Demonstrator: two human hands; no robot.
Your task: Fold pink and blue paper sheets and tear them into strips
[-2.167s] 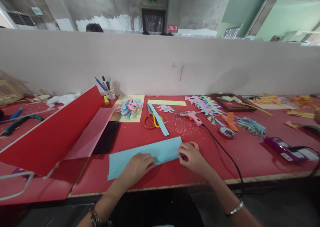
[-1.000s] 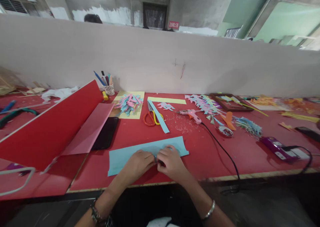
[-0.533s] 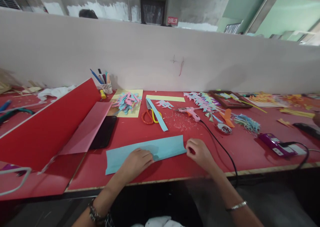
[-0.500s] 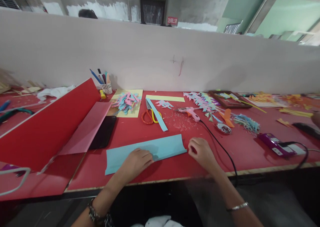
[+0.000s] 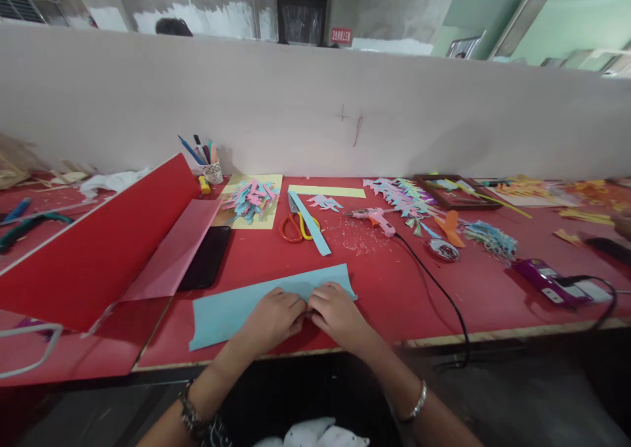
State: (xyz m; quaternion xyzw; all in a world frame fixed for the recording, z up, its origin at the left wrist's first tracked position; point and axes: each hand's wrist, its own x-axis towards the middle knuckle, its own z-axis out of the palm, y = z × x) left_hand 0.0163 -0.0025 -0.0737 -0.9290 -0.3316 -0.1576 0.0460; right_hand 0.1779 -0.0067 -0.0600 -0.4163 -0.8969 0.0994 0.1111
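Note:
A light blue sheet of paper (image 5: pixel 221 315) lies slantwise on the red table in front of me. At its near edge my left hand (image 5: pixel 277 314) is closed, fingers bent, gripping the paper. Right beside it, my right hand (image 5: pixel 335 310) has its fingers curled on the same edge, and the two hands' fingertips meet. The bit of edge between the fingers is hidden. Beyond the sheet, a narrow blue paper strip (image 5: pixel 315 229) lies across scissors with red and yellow handles (image 5: pixel 290 229).
Left are a red board (image 5: pixel 108 243), pink paper (image 5: pixel 172 250) and a black phone (image 5: pixel 207 259). Cut paper strips (image 5: pixel 250 200) are piled behind. A pink glue gun (image 5: pixel 374 218) trails its cord rightward to the table edge. A purple power strip (image 5: pixel 547 281) sits right.
My right hand has moved left from the sheet's right end to meet my left hand at the near edge. The blue sheet has shifted slightly left.

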